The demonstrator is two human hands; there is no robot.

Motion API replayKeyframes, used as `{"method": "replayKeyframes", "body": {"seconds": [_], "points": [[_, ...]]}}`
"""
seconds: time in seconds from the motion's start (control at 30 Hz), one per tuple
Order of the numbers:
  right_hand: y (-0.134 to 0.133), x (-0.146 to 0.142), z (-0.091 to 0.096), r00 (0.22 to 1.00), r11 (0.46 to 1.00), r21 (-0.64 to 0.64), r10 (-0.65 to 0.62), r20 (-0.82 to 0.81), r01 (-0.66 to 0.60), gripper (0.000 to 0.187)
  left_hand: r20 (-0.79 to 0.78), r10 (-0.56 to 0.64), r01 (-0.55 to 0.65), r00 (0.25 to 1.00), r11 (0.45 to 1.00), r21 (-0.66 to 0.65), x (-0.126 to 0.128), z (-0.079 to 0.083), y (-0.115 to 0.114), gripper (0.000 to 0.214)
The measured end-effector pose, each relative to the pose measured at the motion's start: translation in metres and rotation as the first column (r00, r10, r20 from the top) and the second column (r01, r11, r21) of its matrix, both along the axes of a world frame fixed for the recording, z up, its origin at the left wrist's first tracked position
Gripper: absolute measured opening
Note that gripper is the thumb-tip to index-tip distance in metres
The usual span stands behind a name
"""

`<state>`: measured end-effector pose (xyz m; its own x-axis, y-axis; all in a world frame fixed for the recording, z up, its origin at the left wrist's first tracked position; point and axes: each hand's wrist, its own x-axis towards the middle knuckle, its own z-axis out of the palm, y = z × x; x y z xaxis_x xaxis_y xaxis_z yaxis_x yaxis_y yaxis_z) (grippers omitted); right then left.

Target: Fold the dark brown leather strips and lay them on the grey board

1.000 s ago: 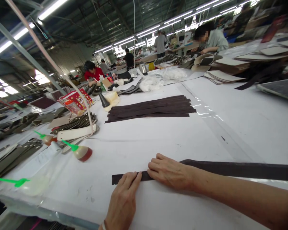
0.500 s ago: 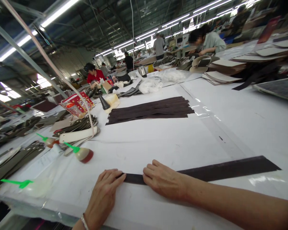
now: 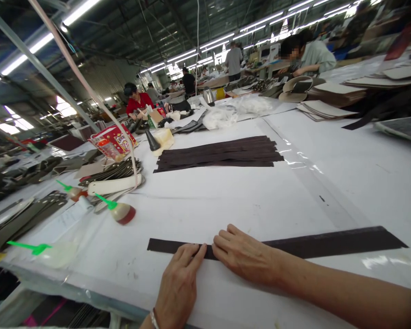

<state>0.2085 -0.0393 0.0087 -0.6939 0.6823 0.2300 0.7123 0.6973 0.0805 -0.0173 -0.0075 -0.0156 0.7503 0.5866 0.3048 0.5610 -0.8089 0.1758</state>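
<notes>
A long dark brown strip (image 3: 329,243) lies flat across the near part of the white table (image 3: 233,201). My left hand (image 3: 180,283) rests flat with its fingertips on the strip near its left end. Just to the right, my right hand (image 3: 245,256) presses on the strip with its fingers curled down onto it. Both hands touch the strip side by side. Farther back lies a stack of similar dark strips (image 3: 219,154).
Glue bottles with green nozzles (image 3: 118,211) lie at the left, beside a white-handled tool (image 3: 111,185) and piles of dark straps (image 3: 23,219). A red bag (image 3: 113,140) and plastic bags (image 3: 222,116) sit farther back. Other people work at distant tables.
My left hand has slid right along the strip, so the strip's left end now shows beyond it. My right hand has stayed pressed on the strip.
</notes>
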Motion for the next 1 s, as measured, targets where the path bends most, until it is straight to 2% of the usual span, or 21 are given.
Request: {"method": "replayKeyframes", "body": {"seconds": [0.23, 0.63, 0.83, 0.93, 1.0], "points": [[-0.012, 0.022, 0.001, 1.0, 0.999, -0.054, -0.006, 0.004, 0.006, 0.015, -0.102, 0.029, -0.024, 0.994, 0.999, 0.045, -0.007, 0.001, 0.001, 0.06], [-0.028, 0.048, 0.002, 1.0, 0.998, -0.068, 0.007, -0.019, -0.008, 0.018, -0.231, -0.002, 0.017, 0.973, 0.998, 0.064, 0.002, 0.013, 0.003, 0.081], [-0.036, 0.058, 0.004, 0.999, 0.999, -0.053, 0.001, -0.035, -0.003, 0.018, -0.274, -0.03, 0.044, 0.961, 0.998, 0.046, 0.005, 0.019, 0.006, 0.079], [-0.038, 0.062, 0.002, 0.998, 0.998, -0.069, -0.01, -0.066, 0.006, 0.018, -0.219, -0.052, 0.065, 0.974, 0.997, 0.051, 0.007, 0.017, 0.007, 0.072], [-0.04, 0.065, 0.0, 0.997, 0.996, -0.085, -0.018, -0.074, 0.011, 0.018, -0.159, -0.107, 0.113, 0.981, 0.993, 0.032, 0.008, 0.014, 0.009, 0.065]]}}
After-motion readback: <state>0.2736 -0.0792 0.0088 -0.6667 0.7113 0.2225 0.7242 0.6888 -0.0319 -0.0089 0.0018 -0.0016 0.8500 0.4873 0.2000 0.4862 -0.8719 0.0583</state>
